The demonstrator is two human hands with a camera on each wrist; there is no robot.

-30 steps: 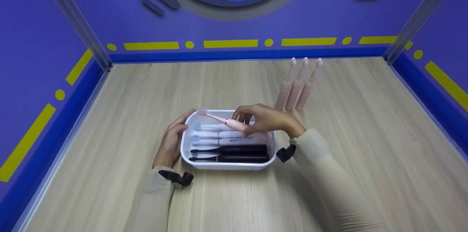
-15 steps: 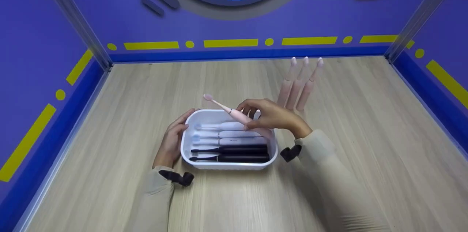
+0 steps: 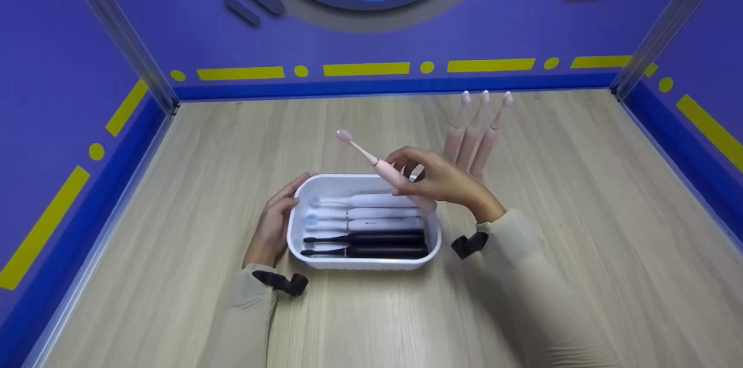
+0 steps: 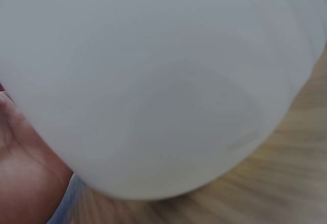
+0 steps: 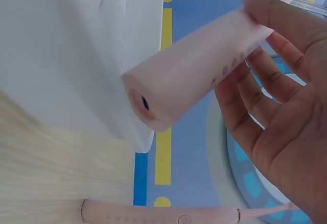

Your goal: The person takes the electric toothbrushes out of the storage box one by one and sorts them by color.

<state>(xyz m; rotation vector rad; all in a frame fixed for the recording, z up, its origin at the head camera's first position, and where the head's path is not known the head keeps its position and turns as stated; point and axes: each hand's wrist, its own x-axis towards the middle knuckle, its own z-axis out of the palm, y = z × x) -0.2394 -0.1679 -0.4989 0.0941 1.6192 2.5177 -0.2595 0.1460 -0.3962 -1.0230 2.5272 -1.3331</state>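
Note:
In the head view, my right hand [image 3: 447, 179] pinches a pink electric toothbrush [image 3: 390, 172] between thumb and fingers. Its brush head points up and left; its lower end tilts down over the right rim of a white plastic tub [image 3: 363, 264]. The right wrist view shows the handle's base [image 5: 143, 104] beside the tub wall. My left hand [image 3: 274, 223] holds the tub's left side, thumb at the rim and fingers along the outer wall, partly hidden. Inside lie white electric toothbrushes [image 3: 386, 213] and two black ones [image 3: 386, 250], their brush heads to the left.
Three more pink electric toothbrushes [image 3: 484, 144] stand upright in a row behind my right hand. The wooden table [image 3: 203, 182] is bounded by blue-purple panels [image 3: 371, 43] at the back and both sides.
My right hand has lifted the pink toothbrush up and to the right from over the tub, and its brush head has risen. My left hand and the tub stay put.

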